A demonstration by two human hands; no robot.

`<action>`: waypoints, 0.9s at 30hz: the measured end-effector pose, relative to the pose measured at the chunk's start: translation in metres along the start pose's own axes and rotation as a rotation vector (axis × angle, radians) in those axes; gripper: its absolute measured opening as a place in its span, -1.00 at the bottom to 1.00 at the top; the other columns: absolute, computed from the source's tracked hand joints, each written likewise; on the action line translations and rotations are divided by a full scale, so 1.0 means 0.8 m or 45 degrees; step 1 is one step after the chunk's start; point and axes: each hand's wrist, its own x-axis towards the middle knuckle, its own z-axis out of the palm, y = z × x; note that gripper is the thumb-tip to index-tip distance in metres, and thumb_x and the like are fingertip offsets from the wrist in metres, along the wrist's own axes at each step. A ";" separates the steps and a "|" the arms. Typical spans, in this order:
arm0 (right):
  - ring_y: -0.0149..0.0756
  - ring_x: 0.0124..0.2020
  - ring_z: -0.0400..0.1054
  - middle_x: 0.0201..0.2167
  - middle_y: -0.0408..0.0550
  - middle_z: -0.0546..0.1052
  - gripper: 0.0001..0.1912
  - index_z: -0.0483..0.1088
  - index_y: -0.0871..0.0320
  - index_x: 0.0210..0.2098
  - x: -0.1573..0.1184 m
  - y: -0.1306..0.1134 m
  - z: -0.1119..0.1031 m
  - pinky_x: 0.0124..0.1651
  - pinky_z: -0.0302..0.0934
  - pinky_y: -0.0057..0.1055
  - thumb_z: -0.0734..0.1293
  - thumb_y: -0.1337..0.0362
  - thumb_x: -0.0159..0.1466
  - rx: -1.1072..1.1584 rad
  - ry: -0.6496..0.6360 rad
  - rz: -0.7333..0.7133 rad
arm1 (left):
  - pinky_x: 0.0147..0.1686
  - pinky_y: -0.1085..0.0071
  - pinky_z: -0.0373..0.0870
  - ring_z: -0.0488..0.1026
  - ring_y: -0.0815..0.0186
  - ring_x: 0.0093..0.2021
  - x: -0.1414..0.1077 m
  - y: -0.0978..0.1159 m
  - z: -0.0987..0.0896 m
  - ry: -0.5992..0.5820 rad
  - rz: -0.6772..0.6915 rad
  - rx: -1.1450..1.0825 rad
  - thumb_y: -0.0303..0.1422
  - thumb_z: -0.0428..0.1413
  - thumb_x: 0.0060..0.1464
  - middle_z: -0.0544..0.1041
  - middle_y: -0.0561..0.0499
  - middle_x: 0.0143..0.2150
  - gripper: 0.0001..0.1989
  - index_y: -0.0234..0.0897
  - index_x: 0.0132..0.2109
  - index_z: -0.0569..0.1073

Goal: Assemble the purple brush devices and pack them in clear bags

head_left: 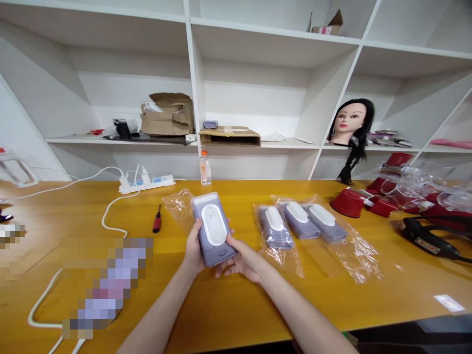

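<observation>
A purple-grey box-shaped device [230,253] with a white oval panel on its face is held up over the table, tilted toward me. My left hand [193,248] grips its left side, thumb along the edge. On the lower right, my right hand [243,260] has its thumb on the face and its fingers underneath. A crumpled clear plastic bag [179,205] lies just behind the device. To the right, similar devices rest in clear bags: a near one [275,238], a middle one [303,228] and a far one [332,232].
A red-handled screwdriver [157,223] lies left of the device. Behind it are a power strip [147,184] with white cables and a clear bottle [205,172]. Red and clear plastic parts [346,202] and a black strapped object [424,236] occupy the right. Shelves hold cardboard boxes [167,118] and a mannequin head [350,120].
</observation>
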 end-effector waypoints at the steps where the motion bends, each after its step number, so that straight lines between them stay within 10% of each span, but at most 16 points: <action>1: -0.36 -0.53 0.43 -0.40 -0.05 0.52 -0.46 0.33 0.19 -0.25 -0.001 -0.001 0.000 -0.50 0.10 -0.53 0.24 -0.16 0.04 0.010 -0.003 -0.012 | -0.14 0.07 0.36 0.47 0.03 -0.17 0.000 0.000 0.000 0.006 0.005 0.001 -0.05 -0.10 0.04 0.50 -0.21 -0.11 -0.45 -0.36 0.03 0.32; 8: -0.39 -0.57 0.42 -0.52 -0.20 0.48 -0.60 0.37 0.22 -0.35 -0.001 0.003 -0.004 -0.54 0.09 -0.57 0.48 0.32 -0.20 -0.147 -0.056 -0.018 | -0.19 0.08 0.39 0.49 0.04 -0.22 -0.002 0.000 0.002 0.052 0.008 0.005 -0.05 -0.10 0.05 0.51 -0.20 -0.14 -0.45 -0.35 0.05 0.29; 27: -0.26 -0.51 0.46 -0.47 -0.14 0.50 -0.55 0.31 0.21 -0.29 -0.001 0.004 0.004 -0.50 0.20 -0.51 0.47 0.33 -0.18 0.006 -0.036 -0.073 | -0.30 0.07 0.42 0.50 0.02 -0.31 -0.002 -0.003 0.006 0.127 0.050 0.039 -0.02 -0.13 0.04 0.53 -0.24 -0.20 -0.44 -0.41 -0.04 0.37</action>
